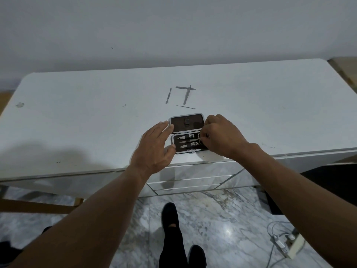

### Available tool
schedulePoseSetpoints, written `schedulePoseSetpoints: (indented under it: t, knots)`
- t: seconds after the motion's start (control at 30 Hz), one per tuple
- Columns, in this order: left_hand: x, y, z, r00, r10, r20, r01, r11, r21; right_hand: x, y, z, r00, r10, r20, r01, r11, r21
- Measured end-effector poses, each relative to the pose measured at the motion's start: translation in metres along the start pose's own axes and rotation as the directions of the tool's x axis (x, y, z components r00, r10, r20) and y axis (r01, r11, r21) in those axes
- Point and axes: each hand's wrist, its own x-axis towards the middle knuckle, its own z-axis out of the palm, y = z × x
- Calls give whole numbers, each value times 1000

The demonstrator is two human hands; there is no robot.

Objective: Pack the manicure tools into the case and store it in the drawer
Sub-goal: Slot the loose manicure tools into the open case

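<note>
Head view: open case [185, 126] flat near worktop [96, 113] front edge; left grip [152, 149], fingers [164, 127] straight, bracing its left side; right grip [222, 136] pinching a tool [200, 135] at its right end. Press tool fully under strap [187, 141], case held steady.

White desk [77, 113] stands against grey wall [173, 26], over marble floor [222, 219].

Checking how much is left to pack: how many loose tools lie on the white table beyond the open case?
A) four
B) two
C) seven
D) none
A: four metal tools lie beyond the open manicure case: a double-ended pusher alone at left, a file crossed by tweezers, and a thin pick nearest the case. The right hand pinches what look like scissors inside it.
</note>
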Motion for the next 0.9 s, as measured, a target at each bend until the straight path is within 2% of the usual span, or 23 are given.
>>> schedulePoseSetpoints:
  t: [0.9]
  knots:
    - [0,2,-2,1000,-12,0,12,1000,-28,8,2,-6,1000,-17,11,16,996,87]
